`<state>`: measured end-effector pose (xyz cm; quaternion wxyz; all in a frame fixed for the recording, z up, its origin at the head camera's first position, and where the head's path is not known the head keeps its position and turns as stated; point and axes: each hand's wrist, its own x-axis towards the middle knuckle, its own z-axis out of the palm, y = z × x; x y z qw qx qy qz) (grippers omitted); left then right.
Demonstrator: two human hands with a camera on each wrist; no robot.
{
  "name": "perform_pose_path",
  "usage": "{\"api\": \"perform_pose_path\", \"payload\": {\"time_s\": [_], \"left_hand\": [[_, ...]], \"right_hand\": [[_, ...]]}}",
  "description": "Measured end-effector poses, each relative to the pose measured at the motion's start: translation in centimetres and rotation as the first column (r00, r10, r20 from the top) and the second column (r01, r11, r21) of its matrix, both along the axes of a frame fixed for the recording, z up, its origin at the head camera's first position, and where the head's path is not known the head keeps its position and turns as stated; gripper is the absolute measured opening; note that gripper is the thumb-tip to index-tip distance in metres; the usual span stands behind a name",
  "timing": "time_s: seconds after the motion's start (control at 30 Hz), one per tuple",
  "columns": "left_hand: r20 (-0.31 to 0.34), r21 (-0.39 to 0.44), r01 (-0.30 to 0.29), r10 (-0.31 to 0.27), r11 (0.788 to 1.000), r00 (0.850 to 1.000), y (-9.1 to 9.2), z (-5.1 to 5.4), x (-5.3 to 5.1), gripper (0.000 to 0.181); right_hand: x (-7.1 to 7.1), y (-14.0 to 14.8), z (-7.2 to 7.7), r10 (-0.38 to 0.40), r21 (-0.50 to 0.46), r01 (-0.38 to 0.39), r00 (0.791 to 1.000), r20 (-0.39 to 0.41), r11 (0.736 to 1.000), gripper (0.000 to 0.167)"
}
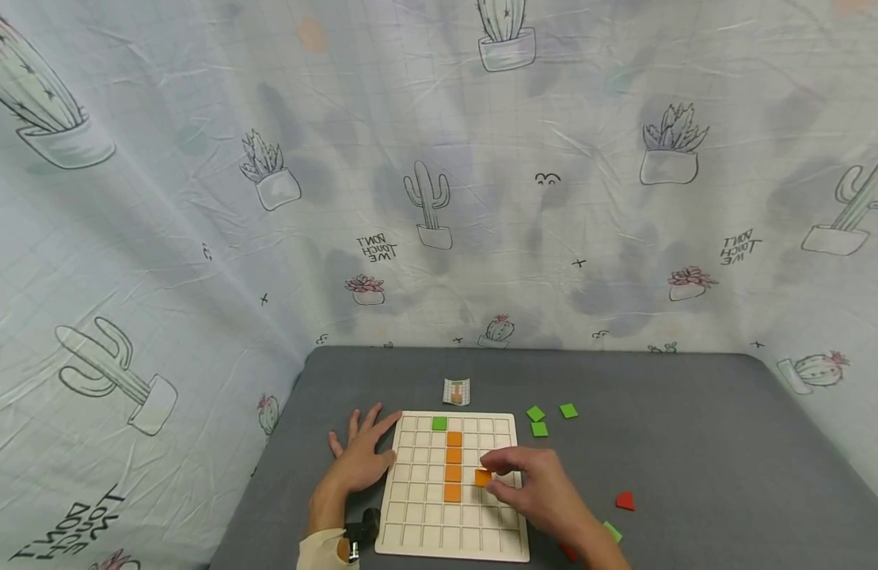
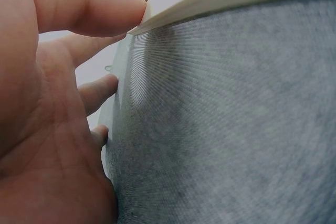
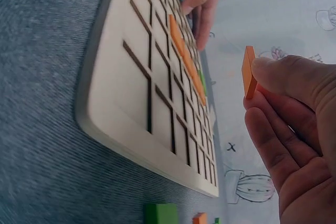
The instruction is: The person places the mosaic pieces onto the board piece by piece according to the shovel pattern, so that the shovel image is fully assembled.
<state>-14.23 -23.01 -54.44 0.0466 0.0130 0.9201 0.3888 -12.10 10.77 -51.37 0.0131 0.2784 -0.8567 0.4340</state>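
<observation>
My right hand (image 1: 538, 484) pinches an orange square tile (image 1: 483, 478) between thumb and fingers over the right half of a pale wooden grid board (image 1: 417, 540). The right wrist view shows that tile (image 3: 248, 74) held by its edges, apart from the board. Several orange tiles (image 1: 454, 455) form a column in the board's middle cells. One green tile (image 1: 439, 423) sits in the top row, a column left of them. With fingers spread, my left hand (image 1: 362, 461) rests at the board's left side; in the left wrist view the thumb (image 2: 105, 9) touches the board's edge.
A small pattern card (image 1: 456, 392) lies behind the board. Green tiles (image 1: 539, 429) are scattered at its upper right. Farther right lie a red piece (image 1: 625, 501) and another green tile (image 1: 613, 531), partly hidden by my right forearm. Printed cloth (image 1: 439, 301) hangs behind the grey table (image 1: 681, 427).
</observation>
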Motion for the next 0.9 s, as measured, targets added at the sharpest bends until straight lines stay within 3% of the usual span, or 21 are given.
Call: {"api": "perform_pose_path", "payload": {"time_s": [0.47,0.9], "left_hand": [[0.0,-0.005,-0.006,0.006,1.0,1.0,0.0,0.1,0.0,0.071],[0.003,0.003,-0.003,0.003,1.0,1.0,0.0,0.2,0.0,0.071]], "right_hand": [[-0.2,-1.2,-1.7,0.063,0.009,-0.063,0.997,0.051,0.998,0.026],[-0.5,-1.8,-2.5,0.119,0.03,-0.12,0.992,0.047,0.992,0.026]]}}
